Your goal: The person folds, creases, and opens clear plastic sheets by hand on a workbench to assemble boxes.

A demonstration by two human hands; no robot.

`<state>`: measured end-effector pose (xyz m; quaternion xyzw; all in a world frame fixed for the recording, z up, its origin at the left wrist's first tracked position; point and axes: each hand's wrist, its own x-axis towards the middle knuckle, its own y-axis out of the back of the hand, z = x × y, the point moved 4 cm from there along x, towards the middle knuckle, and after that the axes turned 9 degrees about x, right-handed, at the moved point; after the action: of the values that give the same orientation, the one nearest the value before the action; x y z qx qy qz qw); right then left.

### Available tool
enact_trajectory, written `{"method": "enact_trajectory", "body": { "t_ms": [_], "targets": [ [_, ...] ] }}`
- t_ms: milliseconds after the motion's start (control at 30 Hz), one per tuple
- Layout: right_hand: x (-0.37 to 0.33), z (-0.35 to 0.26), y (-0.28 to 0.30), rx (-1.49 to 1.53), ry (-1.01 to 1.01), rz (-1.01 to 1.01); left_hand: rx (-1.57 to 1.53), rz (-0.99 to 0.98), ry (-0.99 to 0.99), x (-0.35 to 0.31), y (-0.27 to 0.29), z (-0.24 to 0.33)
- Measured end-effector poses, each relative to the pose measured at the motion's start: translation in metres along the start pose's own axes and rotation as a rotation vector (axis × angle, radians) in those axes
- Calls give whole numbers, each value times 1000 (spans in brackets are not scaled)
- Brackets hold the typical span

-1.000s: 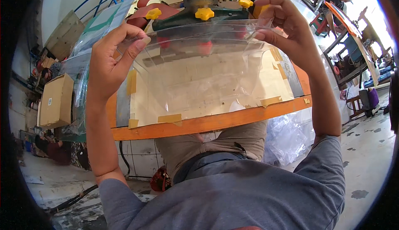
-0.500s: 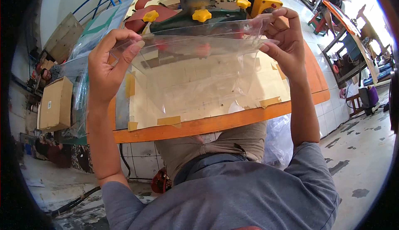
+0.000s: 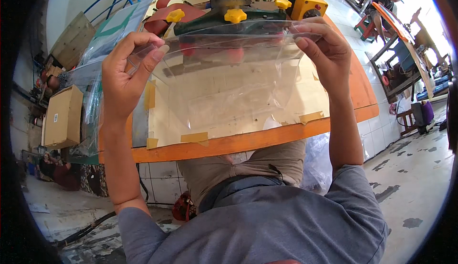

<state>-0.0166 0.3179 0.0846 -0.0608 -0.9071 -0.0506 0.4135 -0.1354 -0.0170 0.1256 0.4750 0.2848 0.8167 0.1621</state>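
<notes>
A clear plastic sheet (image 3: 229, 85), folded or layered along its upper edge, hangs between my two hands above the work board. My left hand (image 3: 128, 70) pinches its upper left corner between thumb and fingers. At the upper right corner, my right hand (image 3: 325, 49) has thumb and fingers closed on the plastic. Through the sheet shows a pale board (image 3: 167, 132) with strips of tan tape along its edges, lying on an orange-edged table (image 3: 238, 147). Whether the plastic is one piece or several layers, I cannot tell.
Behind the board stands a dark green machine (image 3: 205, 25) with yellow star knobs (image 3: 235, 15). A yellow control box (image 3: 305, 5) sits at its right. On the left are a cardboard box (image 3: 63, 118) and plastic sheets (image 3: 109, 32). Another person (image 3: 384, 1) sits far right.
My right hand has shifted, its raised fingers coming down onto the plastic's corner. The sheet's upper edge now looks straighter and tauter. My left hand has barely moved.
</notes>
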Motion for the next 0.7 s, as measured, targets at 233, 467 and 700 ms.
{"method": "enact_trajectory", "body": {
  "t_ms": [233, 467, 700],
  "targets": [
    [0, 3, -1, 48, -14, -7, -21, -8, 19, 0, -2, 1],
    [-3, 16, 8, 123, -37, 117, -22, -1, 24, 0, -3, 2],
    [2, 5, -4, 175, -136, 161, -44, 10, 44, 0, -5, 1]
  ]
}}
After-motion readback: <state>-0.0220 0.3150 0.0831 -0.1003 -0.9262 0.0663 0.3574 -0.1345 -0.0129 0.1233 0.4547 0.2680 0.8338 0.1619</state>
